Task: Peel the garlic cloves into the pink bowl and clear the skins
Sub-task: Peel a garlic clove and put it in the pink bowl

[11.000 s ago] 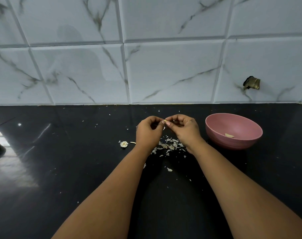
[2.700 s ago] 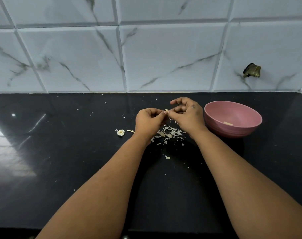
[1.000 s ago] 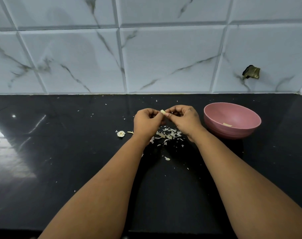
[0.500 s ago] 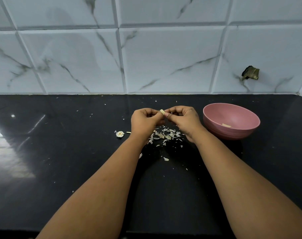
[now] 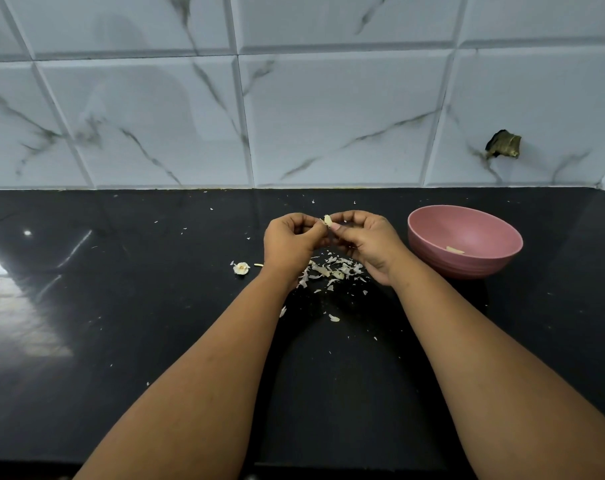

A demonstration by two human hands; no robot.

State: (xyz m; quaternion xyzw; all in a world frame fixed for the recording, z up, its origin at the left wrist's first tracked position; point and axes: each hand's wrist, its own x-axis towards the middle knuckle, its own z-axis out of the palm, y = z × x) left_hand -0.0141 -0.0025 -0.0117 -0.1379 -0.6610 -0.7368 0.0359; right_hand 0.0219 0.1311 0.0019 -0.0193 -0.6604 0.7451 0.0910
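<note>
Above the black counter (image 5: 121, 306), the left hand (image 5: 289, 242) and right hand (image 5: 367, 240) still pinch one garlic clove (image 5: 327, 220) between their fingertips, barely shifted from half a second ago. Skins (image 5: 332, 271) lie beneath; the pink bowl (image 5: 463, 240) stays at right.

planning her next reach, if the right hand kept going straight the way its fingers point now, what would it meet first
The right hand points leftward at the garlic clove it pinches, with the left hand just beyond. Going straight on, it would probably meet the left hand's fingertips first; depth looks matched but is not certain.
</note>
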